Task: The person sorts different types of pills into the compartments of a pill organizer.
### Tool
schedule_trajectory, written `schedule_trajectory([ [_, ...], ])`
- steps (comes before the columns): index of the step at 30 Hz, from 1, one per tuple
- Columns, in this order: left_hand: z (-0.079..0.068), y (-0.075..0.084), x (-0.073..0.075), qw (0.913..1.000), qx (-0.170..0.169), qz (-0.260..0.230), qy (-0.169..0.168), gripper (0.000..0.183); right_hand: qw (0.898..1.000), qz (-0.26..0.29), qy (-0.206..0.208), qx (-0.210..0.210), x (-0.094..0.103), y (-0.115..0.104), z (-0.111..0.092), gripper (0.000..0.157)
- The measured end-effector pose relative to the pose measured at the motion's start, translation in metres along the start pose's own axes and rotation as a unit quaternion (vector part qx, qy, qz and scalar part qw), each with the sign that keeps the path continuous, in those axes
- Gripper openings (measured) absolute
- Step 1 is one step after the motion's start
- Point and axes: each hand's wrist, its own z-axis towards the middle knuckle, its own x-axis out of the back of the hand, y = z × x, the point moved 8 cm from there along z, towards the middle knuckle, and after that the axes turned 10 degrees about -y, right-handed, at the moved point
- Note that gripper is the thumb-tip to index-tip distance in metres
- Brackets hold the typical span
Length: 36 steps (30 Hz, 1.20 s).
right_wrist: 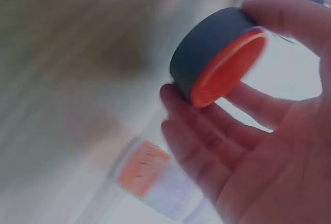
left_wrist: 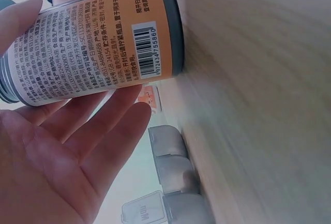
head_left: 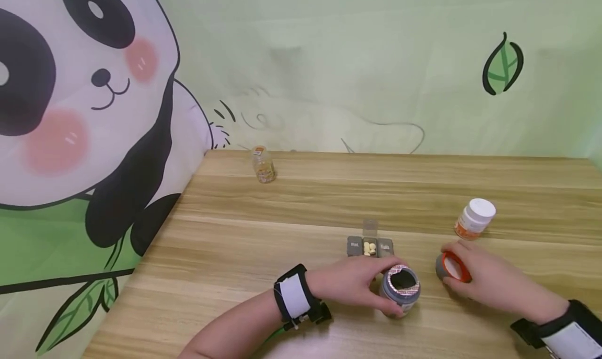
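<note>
Left hand (head_left: 350, 285) grips uncapped pill bottle (head_left: 400, 295) beside pill organizer (head_left: 355, 245), mouth up, long axis near vertical, base close to wood table (head_left: 305, 207); right hand (head_left: 491, 276) pinches grey screw cap (head_left: 451, 267) on edge, orange inside facing the palm, near white-lidded bottle (head_left: 475, 219).

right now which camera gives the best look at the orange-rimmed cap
The right wrist view: the cap is large there, its dark side and orange inside plain. The head view shows it small, partly covered by the right hand; the left wrist view doesn't show it.
</note>
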Motion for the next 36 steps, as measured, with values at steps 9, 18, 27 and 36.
schedule_trajectory([
  [9, -0.003, -0.003, 0.001, 0.9999, 0.007, 0.005, 0.007, 0.064, 0.978, 0.16, 0.096, 0.097, 0.056, -0.044, 0.004, 0.053],
  [18, -0.002, -0.004, 0.0, 0.9999, 0.003, -0.013, 0.004, 0.064, 0.904, 0.374, 0.096, 0.183, 0.06, -0.078, 0.012, 0.054],
  [27, -0.001, -0.008, -0.004, 0.9995, 0.016, -0.025, -0.006, 0.054, 0.857, 0.46, 0.082, 0.216, 0.025, -0.083, 0.01, 0.045],
  [36, 0.0, -0.01, -0.008, 0.9998, 0.018, -0.002, -0.013, 0.055, 0.884, 0.429, 0.061, 0.175, 0.002, -0.079, 0.006, 0.044],
])
